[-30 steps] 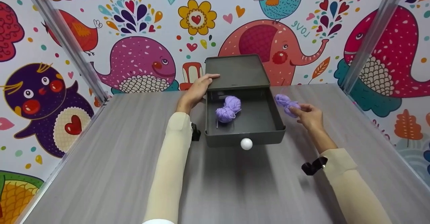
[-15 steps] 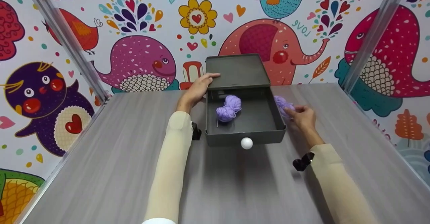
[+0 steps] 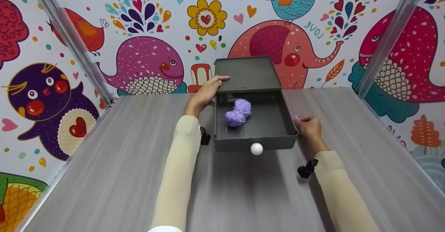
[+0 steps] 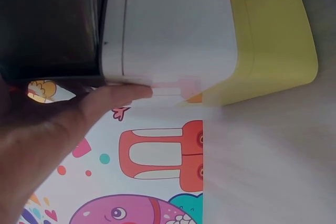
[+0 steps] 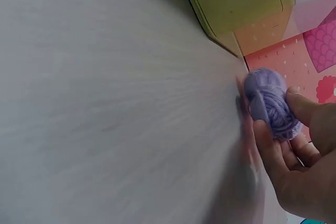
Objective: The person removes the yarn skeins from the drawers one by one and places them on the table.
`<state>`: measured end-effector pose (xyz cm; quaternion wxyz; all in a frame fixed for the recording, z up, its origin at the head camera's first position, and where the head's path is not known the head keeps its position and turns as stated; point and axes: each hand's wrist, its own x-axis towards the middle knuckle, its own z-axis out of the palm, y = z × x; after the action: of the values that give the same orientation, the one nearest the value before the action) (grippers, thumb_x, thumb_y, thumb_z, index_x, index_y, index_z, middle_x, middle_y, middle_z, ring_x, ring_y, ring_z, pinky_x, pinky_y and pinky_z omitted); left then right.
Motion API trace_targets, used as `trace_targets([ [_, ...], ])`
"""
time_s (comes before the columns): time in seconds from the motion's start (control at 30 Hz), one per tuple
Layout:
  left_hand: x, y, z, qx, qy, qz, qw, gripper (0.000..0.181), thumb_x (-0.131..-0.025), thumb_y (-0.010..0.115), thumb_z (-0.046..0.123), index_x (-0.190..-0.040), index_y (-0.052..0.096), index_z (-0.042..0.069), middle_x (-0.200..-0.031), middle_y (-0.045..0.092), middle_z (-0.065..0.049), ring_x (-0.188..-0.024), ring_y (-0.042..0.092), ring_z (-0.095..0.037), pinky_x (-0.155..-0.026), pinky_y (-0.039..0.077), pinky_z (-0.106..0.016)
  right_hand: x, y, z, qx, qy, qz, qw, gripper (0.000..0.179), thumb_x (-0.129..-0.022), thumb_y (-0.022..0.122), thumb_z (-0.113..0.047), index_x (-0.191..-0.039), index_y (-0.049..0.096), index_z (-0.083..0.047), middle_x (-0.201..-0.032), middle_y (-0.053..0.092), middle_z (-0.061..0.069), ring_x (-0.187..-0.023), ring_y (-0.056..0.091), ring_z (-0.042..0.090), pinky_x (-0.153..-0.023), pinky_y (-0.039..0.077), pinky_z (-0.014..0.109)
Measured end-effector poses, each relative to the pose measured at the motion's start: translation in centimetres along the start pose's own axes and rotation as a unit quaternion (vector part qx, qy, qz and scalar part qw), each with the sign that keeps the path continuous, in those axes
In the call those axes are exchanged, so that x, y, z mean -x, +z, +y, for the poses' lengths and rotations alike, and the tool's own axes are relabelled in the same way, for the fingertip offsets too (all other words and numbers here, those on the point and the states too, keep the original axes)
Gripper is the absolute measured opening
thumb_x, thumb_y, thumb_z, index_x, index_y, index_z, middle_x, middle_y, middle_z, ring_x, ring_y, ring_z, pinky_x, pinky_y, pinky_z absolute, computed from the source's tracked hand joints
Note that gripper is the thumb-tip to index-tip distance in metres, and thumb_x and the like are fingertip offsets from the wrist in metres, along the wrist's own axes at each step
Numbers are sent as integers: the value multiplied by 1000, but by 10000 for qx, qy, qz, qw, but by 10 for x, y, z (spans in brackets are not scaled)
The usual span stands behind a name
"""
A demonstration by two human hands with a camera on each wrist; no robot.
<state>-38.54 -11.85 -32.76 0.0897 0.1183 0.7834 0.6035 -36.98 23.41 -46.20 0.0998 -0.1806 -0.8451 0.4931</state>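
A chest [image 3: 245, 73] with a dark grey top has its drawer [image 3: 255, 143] pulled out, with a white knob [image 3: 256, 149] on the front. A lilac yarn skein [image 3: 235, 118], pinched in at its middle, lies inside at the left. My left hand [image 3: 205, 94] rests on the chest's upper left edge, with a straight finger on top; in the left wrist view a digit lies along the white side [image 4: 173, 30]. My right hand [image 3: 309, 129] pinches a second lilac yarn skein [image 5: 270, 103] beside the drawer's right wall, which mostly hides it in the head view.
The chest stands on a grey wood-grain table [image 3: 139, 162], with its drawer jutting out above the tabletop. Lower on the chest is a yellow section [image 4: 273, 40]. Printed panels [image 3: 149, 61] and metal posts [image 3: 71, 44] enclose the back and sides.
My right hand has moved left and lower with the yarn skein, which has passed mostly behind the drawer's right wall. My left hand and the skein in the drawer stay put.
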Motion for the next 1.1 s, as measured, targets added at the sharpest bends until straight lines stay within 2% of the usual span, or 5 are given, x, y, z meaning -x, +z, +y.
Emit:
trace_targets([
  [0.2, 0, 1, 0, -23, -6, -12, 10000, 43, -110, 27, 25, -147, 48, 24, -152, 42, -12, -125, 57, -36, -92, 55, -55, 1, 2, 5, 198, -6, -99, 9998, 31, -89, 73, -31, -91, 66, -1, -91, 65, 10, -88, 57, 25, -68, 41, 21],
  [0.53, 0, 2, 0, -169, -42, -13, 9998, 43, -110, 27, 27, -147, 49, 27, -155, 40, -11, -132, 51, -34, -100, 51, -55, 1, -14, 1, -138, 19, -1072, 9941, 45, -92, 70, -28, -114, 63, 10, -87, 58, 3, -65, 57, 6, -57, 52, 21],
  [0.7, -1, 2, 0, -219, -39, -12, 9998, 42, -110, 28, 28, -147, 49, 28, -156, 39, -10, -132, 50, -34, -99, 51, -56, 1, -22, -5, 70, 71, -1322, 9912, 50, -93, 69, -35, -119, 61, 7, -92, 62, 4, -75, 59, 11, -63, 53, 23],
  [0.87, -1, 1, 0, -267, -3, -9, 9996, 43, -110, 28, 28, -147, 48, 27, -154, 40, -11, -130, 51, -34, -97, 52, -56, 1, -32, -18, 71, 173, -1703, 9852, 60, -95, 65, -42, -131, 50, 4, -122, 59, 19, -100, 61, 25, -85, 56, 37],
  [1.1, 0, -1, -1, -245, 3, 7, 9997, 43, -110, 28, 28, -147, 48, 27, -153, 41, -11, -128, 53, -34, -96, 53, -55, 5, -41, -42, 240, -461, -1570, 9862, 61, -95, 66, -42, -132, 53, 5, -125, 57, 18, -106, 57, 27, -89, 53, 31],
])
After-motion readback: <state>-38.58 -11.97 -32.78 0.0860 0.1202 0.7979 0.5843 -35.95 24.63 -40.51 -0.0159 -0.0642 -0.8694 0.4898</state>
